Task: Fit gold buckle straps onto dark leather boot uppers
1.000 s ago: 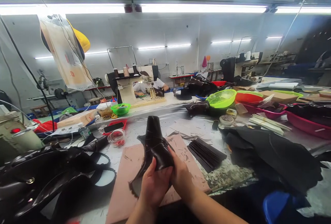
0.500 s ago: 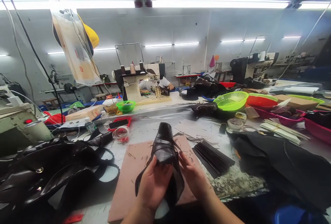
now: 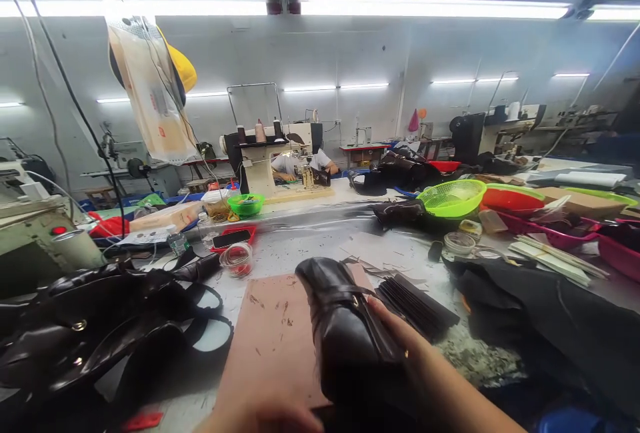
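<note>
A dark, glossy leather boot upper (image 3: 340,326) with a strap across it and a small metal piece stands tilted over the pink board (image 3: 270,326). My right hand (image 3: 393,326) grips it along its right side, with the fingers partly hidden behind the leather. At the bottom edge my left hand (image 3: 265,413) is blurred and partly cut off, close to the lower end of the upper; whether it touches is hidden. A stack of black strips (image 3: 417,306) lies just right of my right hand. More dark leather uppers (image 3: 115,326) are piled on the left.
Black sheet material (image 3: 540,320) covers the right side of the table. A green basket (image 3: 453,198) and pink trays (image 3: 560,238) stand behind it. A red tray with a phone (image 3: 233,238) lies back left. Across the table, a person (image 3: 300,163) sits behind a sewing machine (image 3: 260,166).
The boot upper has turned and come nearer, moving right, showing its strapped side. My left hand has let go of its front and dropped to the bottom edge. My right hand now grips it.
</note>
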Available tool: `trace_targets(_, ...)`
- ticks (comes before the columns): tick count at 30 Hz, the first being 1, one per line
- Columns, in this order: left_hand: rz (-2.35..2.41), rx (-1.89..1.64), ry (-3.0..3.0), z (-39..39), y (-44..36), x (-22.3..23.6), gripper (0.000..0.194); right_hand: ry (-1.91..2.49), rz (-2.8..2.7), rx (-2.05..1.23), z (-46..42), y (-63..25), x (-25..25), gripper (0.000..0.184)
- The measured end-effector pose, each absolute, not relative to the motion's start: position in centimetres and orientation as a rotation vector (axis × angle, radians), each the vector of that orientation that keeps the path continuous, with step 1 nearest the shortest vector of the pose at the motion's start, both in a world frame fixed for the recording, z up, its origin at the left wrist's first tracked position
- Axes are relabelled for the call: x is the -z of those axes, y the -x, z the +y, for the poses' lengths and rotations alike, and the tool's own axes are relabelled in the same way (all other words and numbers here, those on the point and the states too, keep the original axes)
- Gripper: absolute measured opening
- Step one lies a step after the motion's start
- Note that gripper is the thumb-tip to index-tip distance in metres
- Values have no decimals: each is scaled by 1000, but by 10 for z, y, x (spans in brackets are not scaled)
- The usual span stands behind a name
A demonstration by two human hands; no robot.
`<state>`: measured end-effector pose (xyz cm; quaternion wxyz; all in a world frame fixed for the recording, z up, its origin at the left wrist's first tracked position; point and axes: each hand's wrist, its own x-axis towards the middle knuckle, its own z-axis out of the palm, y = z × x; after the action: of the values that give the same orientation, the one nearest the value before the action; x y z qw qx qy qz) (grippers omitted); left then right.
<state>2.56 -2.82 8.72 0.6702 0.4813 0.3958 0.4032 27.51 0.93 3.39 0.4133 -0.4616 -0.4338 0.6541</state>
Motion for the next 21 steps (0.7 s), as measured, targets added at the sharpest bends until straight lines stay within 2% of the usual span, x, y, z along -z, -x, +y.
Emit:
trace_targets(3,1026,-957,-1569,-25,-18,-97,28,1235,-1250,-1685,5,-273,-36,43)
trace_targets(5,1013,-849,-1834,-22,-26,-95,35,1282,-1431,-1660,3,-265,-40,37)
trace_targets(8,975,-729,-1903,-21,-41,-81,29,1318,-1472,-1704,0,-259,-46,33)
trace_targets(12,1023,-861,-1879,-18,-47,-66,11,1089,-1290,-1984,-3,-273,-50,29)
trace_targets(15,1103,-927,-1893,-15,-49,-67,13,872,-1309,-2116,-5,-283,-55,27)
trace_targets(18,1182,-859,-1860,-15,-54,-75,25,842,-1468,-2038,-3,-279,-67,29)
trace_targets(21,1197,-791,-1855,-18,-61,-83,27,937,-1795,-1666,-2,-266,-80,19)
